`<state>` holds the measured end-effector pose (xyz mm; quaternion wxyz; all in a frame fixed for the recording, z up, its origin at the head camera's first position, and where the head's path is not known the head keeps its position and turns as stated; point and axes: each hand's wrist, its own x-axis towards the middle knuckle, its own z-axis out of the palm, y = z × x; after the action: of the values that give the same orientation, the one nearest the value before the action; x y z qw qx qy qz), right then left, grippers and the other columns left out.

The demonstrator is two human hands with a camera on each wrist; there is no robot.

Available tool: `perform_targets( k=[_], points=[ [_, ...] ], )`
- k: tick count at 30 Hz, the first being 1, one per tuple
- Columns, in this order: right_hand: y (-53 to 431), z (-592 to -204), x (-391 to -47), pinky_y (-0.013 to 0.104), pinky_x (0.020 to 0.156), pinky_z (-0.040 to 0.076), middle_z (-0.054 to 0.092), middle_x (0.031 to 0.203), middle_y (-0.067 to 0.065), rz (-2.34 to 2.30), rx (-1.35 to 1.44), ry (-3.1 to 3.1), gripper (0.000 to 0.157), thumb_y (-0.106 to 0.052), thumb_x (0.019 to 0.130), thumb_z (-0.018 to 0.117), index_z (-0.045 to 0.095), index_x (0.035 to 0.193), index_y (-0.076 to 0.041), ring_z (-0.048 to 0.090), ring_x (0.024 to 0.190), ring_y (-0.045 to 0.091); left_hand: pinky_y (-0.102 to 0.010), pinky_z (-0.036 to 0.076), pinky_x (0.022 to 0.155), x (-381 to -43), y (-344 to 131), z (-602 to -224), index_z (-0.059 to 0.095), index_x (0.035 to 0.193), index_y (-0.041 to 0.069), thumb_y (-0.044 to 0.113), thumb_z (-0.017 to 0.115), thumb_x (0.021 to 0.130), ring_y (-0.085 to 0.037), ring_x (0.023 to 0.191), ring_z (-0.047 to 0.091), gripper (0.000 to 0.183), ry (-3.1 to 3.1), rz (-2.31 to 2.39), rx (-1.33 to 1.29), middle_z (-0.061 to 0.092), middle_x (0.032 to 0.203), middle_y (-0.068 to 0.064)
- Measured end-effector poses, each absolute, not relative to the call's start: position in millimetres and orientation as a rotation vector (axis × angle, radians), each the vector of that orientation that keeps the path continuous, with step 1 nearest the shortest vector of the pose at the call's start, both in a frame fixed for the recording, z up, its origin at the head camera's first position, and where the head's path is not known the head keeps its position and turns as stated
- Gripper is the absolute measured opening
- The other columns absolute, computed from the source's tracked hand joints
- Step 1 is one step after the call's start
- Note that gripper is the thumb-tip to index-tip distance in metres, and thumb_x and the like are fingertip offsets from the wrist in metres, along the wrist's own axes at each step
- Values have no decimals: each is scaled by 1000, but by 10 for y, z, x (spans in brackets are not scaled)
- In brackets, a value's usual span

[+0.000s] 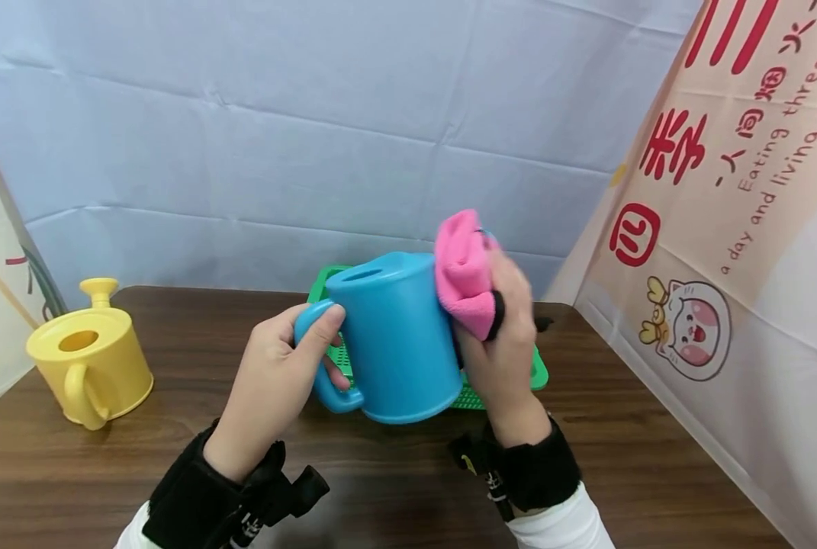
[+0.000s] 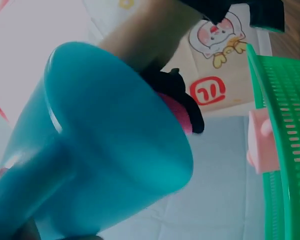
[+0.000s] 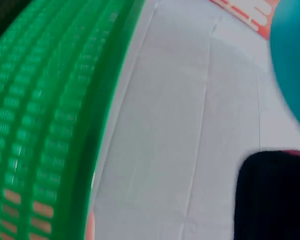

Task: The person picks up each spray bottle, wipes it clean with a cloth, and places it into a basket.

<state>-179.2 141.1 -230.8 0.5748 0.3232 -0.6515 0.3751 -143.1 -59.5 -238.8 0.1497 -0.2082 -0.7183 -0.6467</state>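
Observation:
A blue watering can [image 1: 397, 343] is held up over the table, its left-side handle [image 1: 342, 400] gripped by my left hand [image 1: 281, 370] with the thumb on top. My right hand [image 1: 507, 320] holds a pink cloth [image 1: 464, 267] with black trim against the can's upper right side. Cloth and hand hide most of the spout there. From below, the left wrist view shows the can's base [image 2: 120, 125] and a bit of pink cloth [image 2: 177, 112] behind it. The cloth's black part [image 3: 272, 195] and the can's edge [image 3: 292, 60] appear in the right wrist view.
Behind the can, a green perforated basket [image 1: 538, 371] stands on the dark wooden table [image 1: 381, 488]. A pink object [image 2: 264, 140] shows inside it in the left wrist view. At the left stands a yellow watering can [image 1: 102, 366]. Pale cloth sheets [image 1: 278, 152] hang around the table.

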Motion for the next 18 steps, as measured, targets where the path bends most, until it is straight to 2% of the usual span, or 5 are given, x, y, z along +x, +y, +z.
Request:
perform_targets(
  k=[5, 8, 13, 18],
  points=[
    [1403, -2434, -1805, 35, 82, 40, 48, 111, 16, 1058, 928, -1696, 51, -32, 83, 52, 43, 114, 7, 44, 102, 25, -35, 44, 45, -1458, -664, -2405, 50, 82, 2, 34, 47, 85, -22, 48, 53, 32, -2012, -1801, -512, 50, 55, -10],
    [1389, -2442, -1787, 34, 80, 40, 48, 109, 14, 1133, 1001, -1709, 49, -33, 83, 51, 43, 113, 6, 45, 99, 24, -35, 43, 42, -1467, -687, -2406, 49, 83, 2, 33, 47, 85, -22, 46, 52, 31, -1993, -1770, -470, 49, 54, -10],
    [1321, -2367, -1712, 37, 83, 37, 43, 112, 22, 1064, 1048, -1692, 50, -27, 86, 48, 36, 115, 12, 40, 103, 28, -34, 43, 42, -1457, -682, -2392, 49, 83, 3, 34, 46, 86, -22, 43, 50, 31, -2009, -1744, -470, 47, 50, -10],
    [1384, -2370, -1779, 38, 88, 35, 40, 118, 24, 933, 929, -1642, 53, -27, 86, 49, 33, 117, 13, 36, 111, 29, -34, 43, 43, -1423, -652, -2364, 49, 82, 3, 35, 47, 85, -21, 44, 51, 32, -2054, -1748, -508, 47, 50, -9]
  ],
)
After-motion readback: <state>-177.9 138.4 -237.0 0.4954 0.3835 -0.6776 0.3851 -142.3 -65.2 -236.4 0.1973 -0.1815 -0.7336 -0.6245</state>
